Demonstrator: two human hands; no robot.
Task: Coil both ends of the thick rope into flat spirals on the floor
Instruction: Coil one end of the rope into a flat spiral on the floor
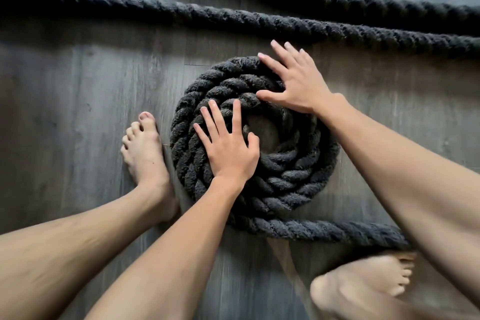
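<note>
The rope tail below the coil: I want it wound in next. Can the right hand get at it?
Likely yes: the right hand rests flat on the coil, and the tail lies uncovered.

The rope [262,179] is thick twisted fibre, dark charcoal, matt and fuzzy, with frayed hairs along its strands. The floor [78,112] is grey wood-grain plank, smooth, faintly sheened.

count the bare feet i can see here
2: one foot just left of the rope coil, the other foot blurred at bottom right, below the trailing rope.
</note>
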